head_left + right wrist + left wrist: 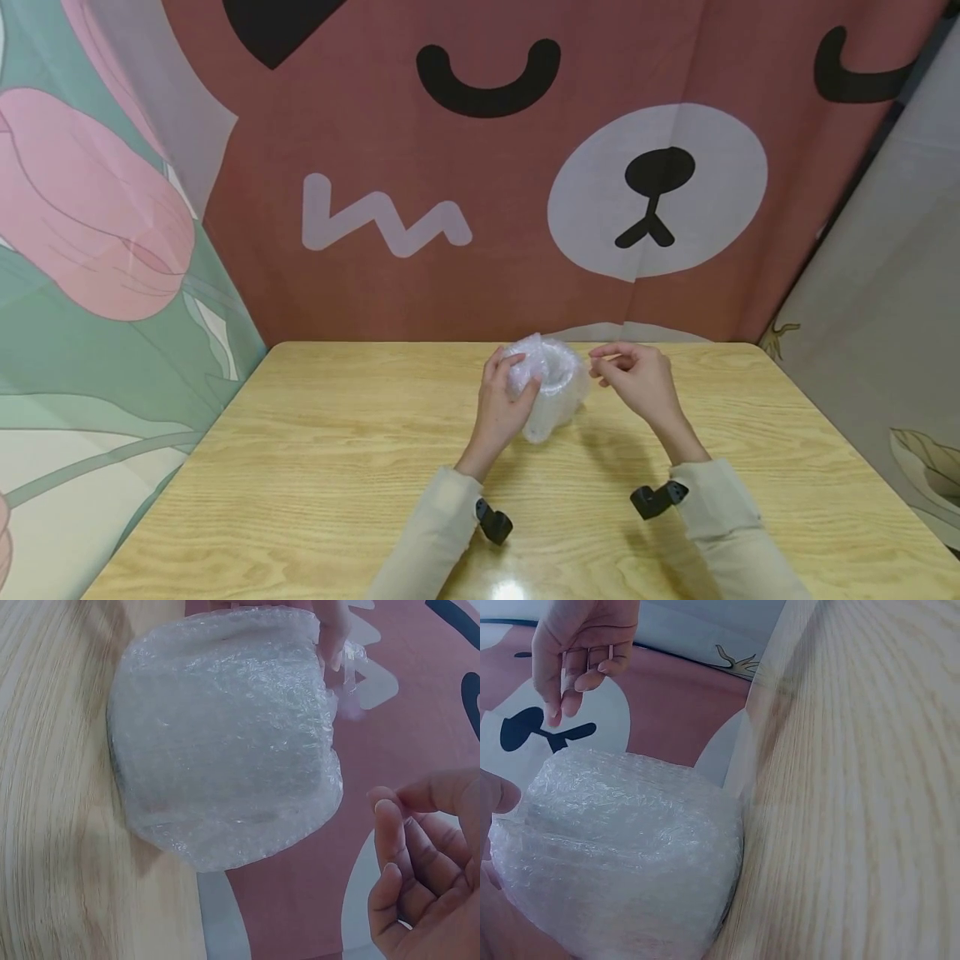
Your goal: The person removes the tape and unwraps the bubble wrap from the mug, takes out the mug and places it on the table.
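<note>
Clear bubble wrap [553, 412] forms a rounded bundle standing on the table, with a hollow at its top in the head view. What is inside it cannot be made out. My left hand [501, 398] holds the bundle's upper left side, thumb towards the front and fingers behind. A loose flap of the wrap shows beside those fingers in the right wrist view. To the right of the bundle, my right hand [643, 382] hovers with its fingers loosely bent, thumb near the index fingertip. Nothing shows between them in the right wrist view, and a gap separates this hand from the wrap [225, 735].
The light wooden table [337, 475] extends to both sides and in front of the bundle. Behind its far edge hangs a reddish-brown cloth [420, 292] with a bear face. Printed drapes [97, 358] hang on both sides. Each sleeve carries a small black camera [495, 523].
</note>
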The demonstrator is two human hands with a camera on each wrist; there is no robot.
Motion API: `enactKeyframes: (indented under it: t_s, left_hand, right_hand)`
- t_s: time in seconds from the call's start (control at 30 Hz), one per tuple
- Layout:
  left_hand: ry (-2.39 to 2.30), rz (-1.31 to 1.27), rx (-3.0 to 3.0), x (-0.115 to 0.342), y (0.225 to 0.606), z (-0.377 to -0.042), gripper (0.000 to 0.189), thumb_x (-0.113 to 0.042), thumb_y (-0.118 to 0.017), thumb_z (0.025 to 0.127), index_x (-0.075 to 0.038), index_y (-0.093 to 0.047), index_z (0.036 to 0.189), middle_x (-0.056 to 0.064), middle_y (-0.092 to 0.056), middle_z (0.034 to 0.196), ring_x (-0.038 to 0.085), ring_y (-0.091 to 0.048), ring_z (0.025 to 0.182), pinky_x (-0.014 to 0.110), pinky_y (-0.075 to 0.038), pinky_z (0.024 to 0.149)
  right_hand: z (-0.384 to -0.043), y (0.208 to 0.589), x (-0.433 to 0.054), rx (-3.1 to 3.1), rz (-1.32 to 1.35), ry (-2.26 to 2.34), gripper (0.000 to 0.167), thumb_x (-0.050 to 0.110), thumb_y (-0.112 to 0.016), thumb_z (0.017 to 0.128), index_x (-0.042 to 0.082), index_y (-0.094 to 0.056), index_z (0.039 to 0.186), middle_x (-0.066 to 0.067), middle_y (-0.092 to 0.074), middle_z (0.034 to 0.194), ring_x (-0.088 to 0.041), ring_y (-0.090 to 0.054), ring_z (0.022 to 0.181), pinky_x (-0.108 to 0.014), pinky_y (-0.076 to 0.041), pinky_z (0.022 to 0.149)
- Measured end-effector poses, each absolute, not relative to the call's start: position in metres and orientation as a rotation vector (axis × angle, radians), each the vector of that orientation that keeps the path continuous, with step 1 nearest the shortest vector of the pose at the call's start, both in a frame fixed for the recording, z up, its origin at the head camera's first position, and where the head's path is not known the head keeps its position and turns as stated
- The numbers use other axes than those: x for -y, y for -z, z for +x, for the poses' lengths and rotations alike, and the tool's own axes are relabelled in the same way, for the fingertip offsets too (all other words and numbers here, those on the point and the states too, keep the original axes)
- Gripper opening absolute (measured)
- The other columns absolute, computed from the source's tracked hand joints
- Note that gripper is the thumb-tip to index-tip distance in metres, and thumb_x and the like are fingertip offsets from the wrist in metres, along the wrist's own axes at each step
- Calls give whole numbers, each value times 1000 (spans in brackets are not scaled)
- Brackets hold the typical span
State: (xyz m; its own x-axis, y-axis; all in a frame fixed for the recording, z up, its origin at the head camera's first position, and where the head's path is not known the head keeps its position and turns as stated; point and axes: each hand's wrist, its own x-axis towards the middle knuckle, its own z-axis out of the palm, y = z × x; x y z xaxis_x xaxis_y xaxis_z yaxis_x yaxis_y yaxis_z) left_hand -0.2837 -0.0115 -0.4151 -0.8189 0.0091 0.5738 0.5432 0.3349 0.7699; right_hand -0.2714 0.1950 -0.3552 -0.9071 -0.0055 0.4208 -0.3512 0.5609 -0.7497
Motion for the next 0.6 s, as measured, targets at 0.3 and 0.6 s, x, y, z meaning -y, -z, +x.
enactKeyframes:
  t_s: [0.3, 0.6]
  left_hand:
    - [1512, -492, 2121, 11, 416, -284, 37, -16, -68, 88, 0, -61, 120, 25, -40, 140, 40, -39, 131, 52, -36, 104]
    - [1517, -501, 2112, 11, 416, -283, 37, -17, -68, 88, 0, -61, 121, 26, -40, 140, 41, -39, 130, 54, -36, 104]
  right_hand:
    - [-282, 364, -193, 2300, 480, -1210, 15, 13, -70, 90, 2, -74, 100, -8, -72, 87, -19, -64, 73, -20, -49, 57]
    - [-295, 365, -187, 2330, 659, -1153, 28, 9, -68, 91, 1, -67, 117, -13, -68, 112, -29, -62, 102, -50, -51, 78]
